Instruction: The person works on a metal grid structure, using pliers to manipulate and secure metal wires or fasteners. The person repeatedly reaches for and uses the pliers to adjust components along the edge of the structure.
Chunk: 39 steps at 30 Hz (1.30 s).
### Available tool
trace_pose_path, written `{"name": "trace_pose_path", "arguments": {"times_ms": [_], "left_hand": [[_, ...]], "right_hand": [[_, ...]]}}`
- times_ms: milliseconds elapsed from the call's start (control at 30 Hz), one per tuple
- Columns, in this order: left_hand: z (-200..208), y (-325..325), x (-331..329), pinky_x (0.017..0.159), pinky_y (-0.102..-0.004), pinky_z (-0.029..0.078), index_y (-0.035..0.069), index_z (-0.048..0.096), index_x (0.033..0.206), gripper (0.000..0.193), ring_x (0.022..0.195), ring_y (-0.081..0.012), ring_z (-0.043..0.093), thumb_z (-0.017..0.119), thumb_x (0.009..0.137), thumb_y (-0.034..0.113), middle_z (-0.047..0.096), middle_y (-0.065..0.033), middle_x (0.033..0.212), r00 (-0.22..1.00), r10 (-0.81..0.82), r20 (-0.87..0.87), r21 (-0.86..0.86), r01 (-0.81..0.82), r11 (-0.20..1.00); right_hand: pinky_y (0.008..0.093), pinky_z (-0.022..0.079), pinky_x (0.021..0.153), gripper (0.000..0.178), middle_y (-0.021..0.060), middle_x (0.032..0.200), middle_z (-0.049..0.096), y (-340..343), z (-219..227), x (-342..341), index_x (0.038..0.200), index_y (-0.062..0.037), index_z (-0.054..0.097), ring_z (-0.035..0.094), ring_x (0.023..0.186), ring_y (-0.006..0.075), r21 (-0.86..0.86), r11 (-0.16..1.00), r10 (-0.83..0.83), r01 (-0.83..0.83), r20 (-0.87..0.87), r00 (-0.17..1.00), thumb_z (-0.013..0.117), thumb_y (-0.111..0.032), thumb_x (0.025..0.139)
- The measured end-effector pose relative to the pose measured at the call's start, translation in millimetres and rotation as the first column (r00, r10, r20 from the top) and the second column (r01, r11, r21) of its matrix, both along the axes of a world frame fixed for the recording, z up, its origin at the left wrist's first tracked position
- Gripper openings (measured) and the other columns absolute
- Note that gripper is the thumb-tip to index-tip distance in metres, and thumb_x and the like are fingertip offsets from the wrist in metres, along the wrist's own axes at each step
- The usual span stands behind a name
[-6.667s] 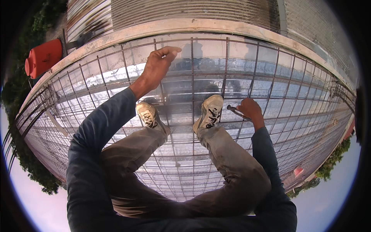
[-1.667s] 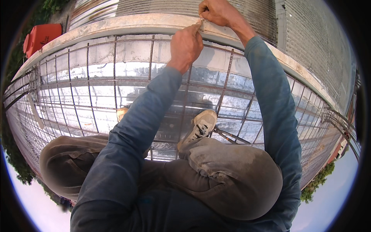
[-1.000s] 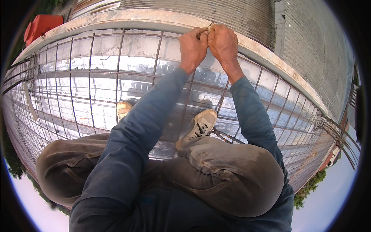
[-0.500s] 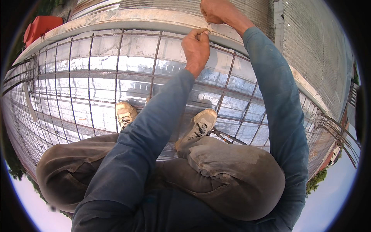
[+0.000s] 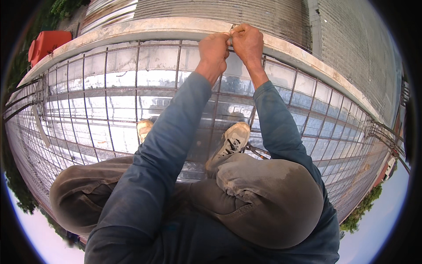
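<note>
Both hands meet at the concrete ledge (image 5: 176, 25), at the far edge of a grid of thin steel rebar (image 5: 136, 75). My left hand (image 5: 212, 52) is closed, thumb and forefinger pinched together. Beside it and almost touching, my right hand (image 5: 247, 43) is closed in a pinch too. Something small seems to lie between the fingertips, but the fingers cover it and I cannot make out its kind. Under the mesh lies shiny ribbed metal decking (image 5: 118, 105).
My shoe (image 5: 235, 137) stands on the mesh beside a dark-handled tool (image 5: 257, 152). A red container (image 5: 49, 46) is beyond the ledge at far left. Corrugated roofing (image 5: 220, 13) lies past the ledge. Bent bar ends stick out at left (image 5: 20, 108) and right (image 5: 393, 145).
My right hand has come down from above the ledge to my left hand. The left hand has shifted slightly left. A thin strand seemed to show between the hands before.
</note>
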State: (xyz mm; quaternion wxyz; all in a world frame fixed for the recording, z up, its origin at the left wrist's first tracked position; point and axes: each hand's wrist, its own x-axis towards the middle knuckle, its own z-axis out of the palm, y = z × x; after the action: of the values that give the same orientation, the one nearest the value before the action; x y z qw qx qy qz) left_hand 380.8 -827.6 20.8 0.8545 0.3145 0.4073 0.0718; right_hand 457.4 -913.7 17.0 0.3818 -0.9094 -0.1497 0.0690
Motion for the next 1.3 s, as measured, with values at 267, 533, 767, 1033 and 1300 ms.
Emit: {"name": "trace_pose_path", "arguments": {"times_ms": [267,533,767,1033,1300], "left_hand": [[15,9,-8,0.092,-0.0366,0.06,-0.004,0.06,0.13,0.028,0.106,-0.023,0.065,0.06,0.106,0.01,0.062,-0.0125,0.119,0.992,-0.118,0.047,-0.14,0.124,0.982],[7,-12,-1,0.071,-0.0331,0.06,-0.002,0.07,0.119,0.021,0.082,-0.018,0.069,0.068,0.099,0.005,0.072,-0.0115,0.099,1.0,-0.021,0.0,0.105,0.021,0.994],[2,-10,5,0.073,-0.0309,0.061,-0.008,0.072,0.11,0.017,0.079,-0.0179,0.07,0.07,0.099,0.005,0.074,-0.0121,0.094,0.999,-0.046,-0.018,0.216,0.049,0.975],[2,-1,6,0.064,-0.036,0.053,-0.005,0.079,0.087,0.014,0.066,-0.0181,0.066,0.073,0.087,0.008,0.074,-0.0137,0.075,0.969,-0.045,-0.243,0.723,0.212,0.658],[20,16,20,0.069,-0.0424,0.056,-0.004,0.078,0.077,0.019,0.069,-0.0344,0.074,0.07,0.083,0.012,0.071,-0.025,0.07,0.926,-0.116,-0.36,0.767,0.364,0.529]], "right_hand": [[0.0369,0.057,0.073,0.024,0.017,0.088,0.078,-15,-7,4,0.105,0.0043,0.079,0.075,0.08,0.0245,0.3,0.952,0.051,0.06,-0.351,0.935,0.067,-0.012,0.092],[0.0343,0.055,0.071,0.034,0.0141,0.09,0.077,-13,30,-14,0.109,0.0081,0.077,0.07,0.082,0.0196,0.348,0.938,0.161,0.004,-0.443,0.882,0.071,-0.022,0.096],[0.0289,0.046,0.055,0.027,0.0067,0.078,0.068,-15,29,-5,0.099,0.0058,0.077,0.059,0.064,0.0126,0.321,0.944,0.13,0.083,-0.588,0.798,0.072,-0.02,0.096],[0.0263,0.035,0.05,0.018,-0.0001,0.074,0.063,-17,21,8,0.093,0.0011,0.077,0.048,0.058,0.0077,0.34,0.915,0.022,0.216,-0.577,0.816,0.071,-0.016,0.097],[0.0375,0.051,0.063,0.018,0.0129,0.071,0.071,-28,6,3,0.093,0.0041,0.075,0.065,0.065,0.0218,0.121,0.992,-0.004,0.018,-0.113,0.994,0.071,-0.013,0.093]]}}
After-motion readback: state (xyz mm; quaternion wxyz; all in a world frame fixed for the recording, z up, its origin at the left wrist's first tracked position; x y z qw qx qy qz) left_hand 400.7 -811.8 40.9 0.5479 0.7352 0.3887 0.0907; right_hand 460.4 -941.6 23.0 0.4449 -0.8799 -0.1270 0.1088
